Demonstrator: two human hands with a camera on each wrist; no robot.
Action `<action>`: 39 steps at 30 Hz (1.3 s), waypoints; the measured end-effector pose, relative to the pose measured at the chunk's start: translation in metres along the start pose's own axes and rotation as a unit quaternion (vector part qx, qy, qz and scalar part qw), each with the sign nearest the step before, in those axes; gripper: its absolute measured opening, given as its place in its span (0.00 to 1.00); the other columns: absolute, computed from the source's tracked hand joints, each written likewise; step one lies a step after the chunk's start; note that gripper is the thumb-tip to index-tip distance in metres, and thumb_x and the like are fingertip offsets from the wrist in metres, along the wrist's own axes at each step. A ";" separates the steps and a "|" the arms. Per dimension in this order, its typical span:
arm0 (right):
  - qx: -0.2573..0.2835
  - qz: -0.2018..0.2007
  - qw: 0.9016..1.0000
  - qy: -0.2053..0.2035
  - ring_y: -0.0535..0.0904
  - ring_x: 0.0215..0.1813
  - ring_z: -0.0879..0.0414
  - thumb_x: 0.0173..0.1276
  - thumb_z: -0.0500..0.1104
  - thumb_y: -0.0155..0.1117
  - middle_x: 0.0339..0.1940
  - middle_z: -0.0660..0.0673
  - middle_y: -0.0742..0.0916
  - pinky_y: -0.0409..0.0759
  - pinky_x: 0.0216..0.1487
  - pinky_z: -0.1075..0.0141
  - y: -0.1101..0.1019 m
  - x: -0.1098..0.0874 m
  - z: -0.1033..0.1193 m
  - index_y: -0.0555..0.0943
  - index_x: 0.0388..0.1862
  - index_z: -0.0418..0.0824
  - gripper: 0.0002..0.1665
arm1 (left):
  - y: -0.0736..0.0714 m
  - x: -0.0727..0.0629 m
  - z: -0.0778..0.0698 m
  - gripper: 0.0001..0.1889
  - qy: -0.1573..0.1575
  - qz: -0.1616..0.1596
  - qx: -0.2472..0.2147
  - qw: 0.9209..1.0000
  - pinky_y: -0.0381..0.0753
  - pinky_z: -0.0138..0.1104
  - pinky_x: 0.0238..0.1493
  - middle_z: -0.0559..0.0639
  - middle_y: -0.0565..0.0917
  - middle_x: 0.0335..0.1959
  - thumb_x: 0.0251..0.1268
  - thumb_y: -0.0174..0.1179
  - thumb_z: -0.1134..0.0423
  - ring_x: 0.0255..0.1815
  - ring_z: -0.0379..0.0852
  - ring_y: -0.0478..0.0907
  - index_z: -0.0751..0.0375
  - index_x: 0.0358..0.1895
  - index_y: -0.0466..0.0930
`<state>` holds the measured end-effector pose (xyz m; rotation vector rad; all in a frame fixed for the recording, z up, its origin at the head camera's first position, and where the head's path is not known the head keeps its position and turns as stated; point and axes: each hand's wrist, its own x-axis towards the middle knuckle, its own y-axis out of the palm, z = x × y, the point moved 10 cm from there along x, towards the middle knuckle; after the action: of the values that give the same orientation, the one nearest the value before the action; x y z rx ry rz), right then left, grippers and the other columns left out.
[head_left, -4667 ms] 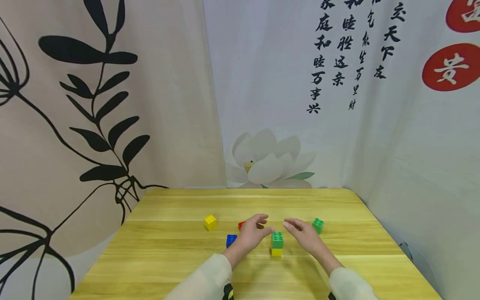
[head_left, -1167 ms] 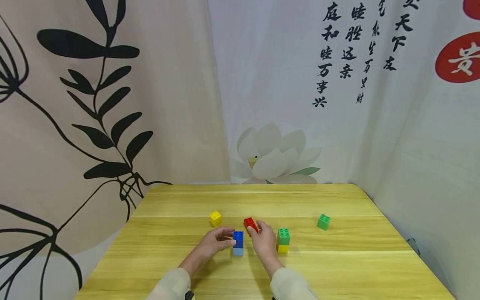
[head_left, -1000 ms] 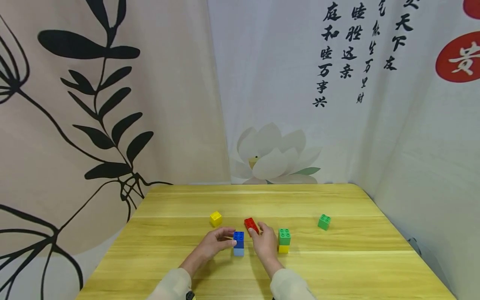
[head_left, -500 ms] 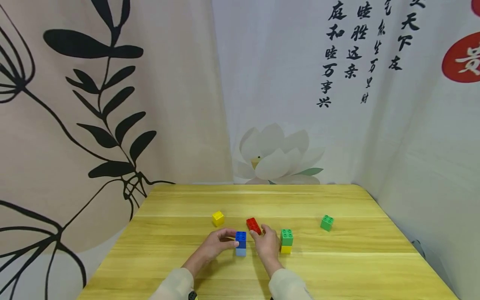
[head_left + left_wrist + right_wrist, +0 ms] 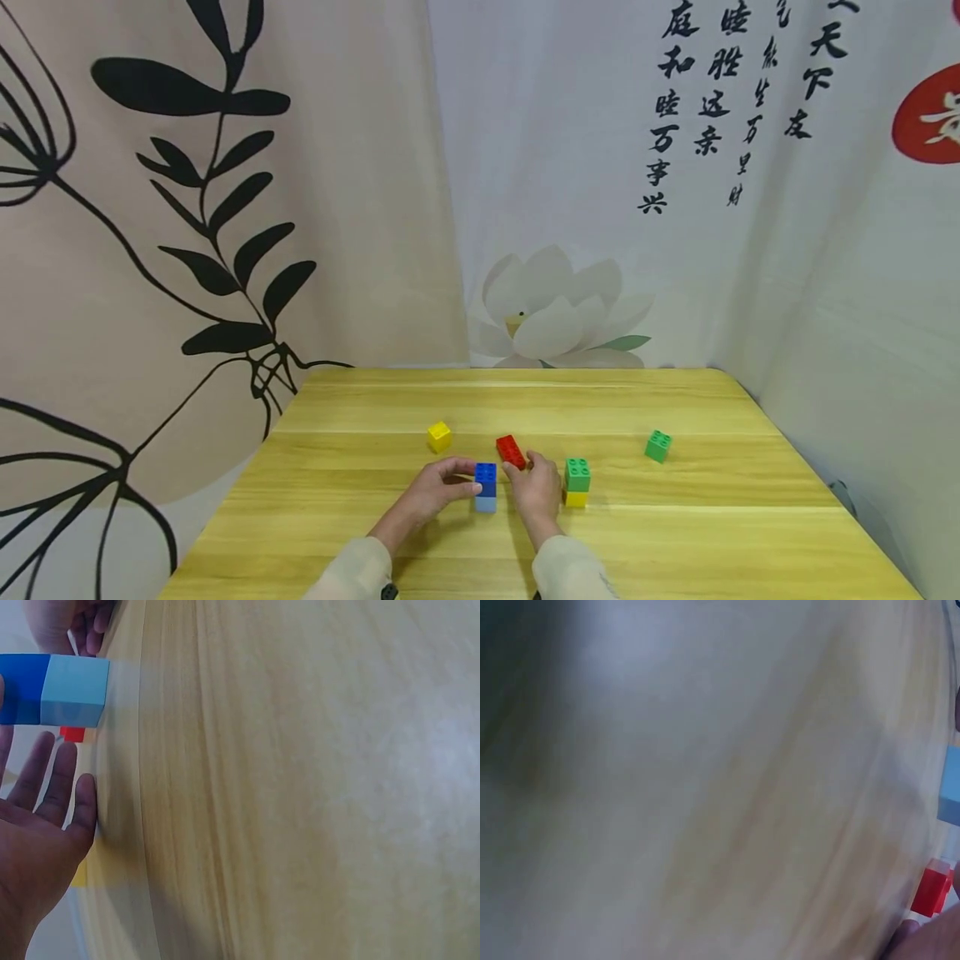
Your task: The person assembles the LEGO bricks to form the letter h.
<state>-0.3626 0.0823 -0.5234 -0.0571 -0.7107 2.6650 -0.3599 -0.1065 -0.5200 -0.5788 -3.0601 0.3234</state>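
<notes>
My left hand holds a dark blue toy brick between thumb and index finger, its other fingers extended in the left wrist view. That brick sits on a light blue brick, the two forming an upright stack. My right hand is beside the near end of a red brick, thumb and index finger spread around it without a visible grip. To the right of this hand stands a green brick on a yellow brick. In the right wrist view the red brick lies close to the fingers.
A loose yellow brick lies farther back on the left of the wooden table. Another green brick is at the back right. Printed curtains hang behind the table.
Both hands have left the green and yellow stack; the left went to the blue stack, the right to the red brick. Lately the right fingers have drawn slightly back from the red brick.
</notes>
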 end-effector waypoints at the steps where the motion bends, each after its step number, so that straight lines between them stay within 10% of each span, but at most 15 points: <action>1: -0.003 -0.002 1.000 0.003 0.79 0.50 0.40 0.62 0.45 0.75 0.49 0.34 0.83 0.78 0.53 0.47 0.000 0.000 0.000 0.79 0.59 0.30 0.30 | 0.000 0.000 0.000 0.23 0.002 -0.001 -0.001 1.000 0.79 0.45 0.54 0.54 0.82 0.52 0.63 0.69 0.58 0.53 0.52 0.78 0.66 0.57 0.79; 39: -0.047 0.014 0.999 -0.021 0.77 0.40 0.47 0.63 0.41 0.73 0.41 0.39 0.83 0.79 0.46 0.51 0.001 0.003 0.004 0.83 0.50 0.31 0.20 | 0.002 0.000 -0.002 0.23 0.008 -0.013 -0.014 1.000 0.79 0.44 0.55 0.57 0.83 0.54 0.65 0.68 0.57 0.53 0.52 0.80 0.66 0.59 0.79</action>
<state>-0.3668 0.0807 -0.5205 -0.0362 -0.8534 2.6654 -0.3591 -0.1043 -0.5180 -0.5389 -3.0593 0.2748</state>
